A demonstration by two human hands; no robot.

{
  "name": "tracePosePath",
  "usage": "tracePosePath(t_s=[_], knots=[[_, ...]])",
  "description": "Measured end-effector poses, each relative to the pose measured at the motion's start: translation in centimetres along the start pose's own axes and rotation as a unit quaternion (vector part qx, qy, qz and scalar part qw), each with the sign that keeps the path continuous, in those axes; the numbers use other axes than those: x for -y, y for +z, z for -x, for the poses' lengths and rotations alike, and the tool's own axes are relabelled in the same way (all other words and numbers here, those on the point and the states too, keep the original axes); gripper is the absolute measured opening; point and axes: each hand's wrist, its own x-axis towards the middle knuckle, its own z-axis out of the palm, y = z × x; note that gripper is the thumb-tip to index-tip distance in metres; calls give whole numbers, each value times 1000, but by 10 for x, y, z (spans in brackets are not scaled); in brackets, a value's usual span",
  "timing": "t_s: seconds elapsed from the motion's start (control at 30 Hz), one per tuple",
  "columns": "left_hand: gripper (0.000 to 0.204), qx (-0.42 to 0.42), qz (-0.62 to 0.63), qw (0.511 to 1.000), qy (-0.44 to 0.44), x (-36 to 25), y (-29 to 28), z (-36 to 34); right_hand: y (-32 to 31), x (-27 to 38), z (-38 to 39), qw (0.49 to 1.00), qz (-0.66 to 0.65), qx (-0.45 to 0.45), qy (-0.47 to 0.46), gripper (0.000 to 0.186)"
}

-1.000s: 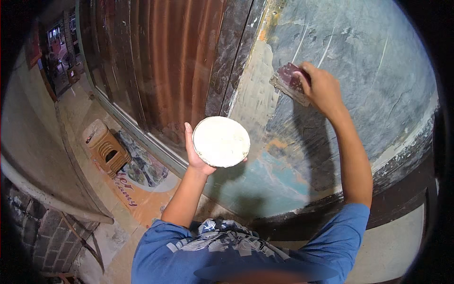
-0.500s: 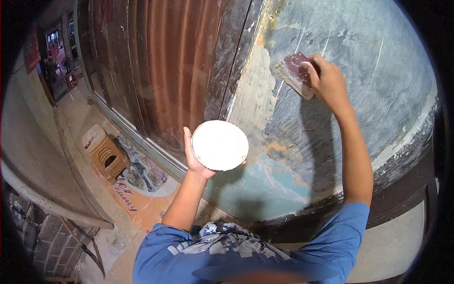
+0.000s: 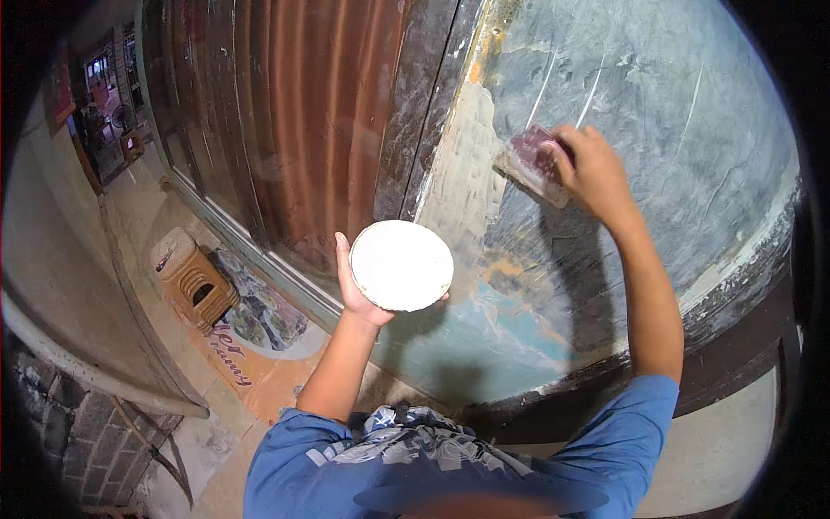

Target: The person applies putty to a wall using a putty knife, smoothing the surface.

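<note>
Right hand: bent around the maroon scraper, gripping it by its right end, thumb on the near face; the hand (image 3: 595, 171) is raised in front of the grey wall (image 3: 670, 208).
Scraper: lies to the upper left of the right hand's knuckles; this scraper (image 3: 531, 149) has a pale, crusted lower edge.
Long edge: slants from upper left down to lower right, facing down and left; whether it touches the wall or stands just off it, I cannot tell.
Pale strip: the smeared band (image 3: 460, 169) runs up the wall just left of the scraper, so the scraper sits between it and the right hand.
Left hand: clasps the white disc from below, thumb up its left side, fingertips showing at its right; this hand (image 3: 360, 301) is well apart from the scraper.
White disc: the round disc (image 3: 402, 265) is below and left of the scraper, its bright face toward the camera.
Nearer hand: the right one, for both scraper and strip.
Farther out: brown ridged panel (image 3: 324, 112) left of the strip; tan stool (image 3: 201, 281) on the floor at lower left.
</note>
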Motion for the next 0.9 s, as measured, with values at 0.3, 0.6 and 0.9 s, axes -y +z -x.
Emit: tracePosePath(t_s=[0.3,0.6,0.9], knots=[[96,-29,-1,999,14,0,-9,2,3,-5,2,999,-26,-20,-12,23],[95,-25,3,1000,1,2,2,3,0,-15,0,996,-61,-59,-19,24],[99,-5,18,1000,-12,4,0,5,-3,-24,-2,996,-17,-90,-5,22]])
